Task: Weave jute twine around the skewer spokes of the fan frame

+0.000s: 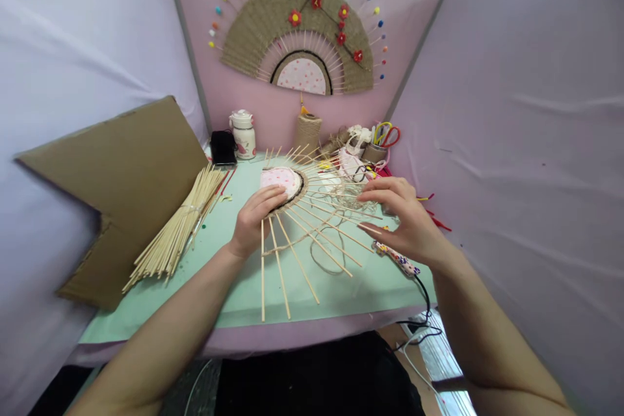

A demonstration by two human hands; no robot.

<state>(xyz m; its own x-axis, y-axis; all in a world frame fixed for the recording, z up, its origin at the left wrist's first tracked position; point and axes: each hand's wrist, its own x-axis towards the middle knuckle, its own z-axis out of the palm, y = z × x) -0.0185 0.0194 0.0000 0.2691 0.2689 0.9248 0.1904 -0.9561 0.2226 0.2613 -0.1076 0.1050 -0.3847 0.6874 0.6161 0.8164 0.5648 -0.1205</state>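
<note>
My left hand (256, 218) grips the near edge of a fan frame (297, 187). Its half-round centre is covered in pink-dotted white cloth with a dark rim, and thin wooden sticks (297, 260) spread out from it. Twine (297, 238) runs across several sticks on the near side. At the right-hand stick tips is my right hand (400, 218), its thumb and fingers apart; whether it touches a stick I cannot tell. Loose twine (326, 266) curls on the table beneath the sticks.
A bundle of sticks (178, 227) lies left, against brown cardboard (121, 175). A floral-patterned glue gun (397, 259) with a black cord lies right. Behind stand a white bottle (242, 136), a twine spool (308, 132) and a cup of scissors (375, 153). A finished fan (244, 32) hangs above.
</note>
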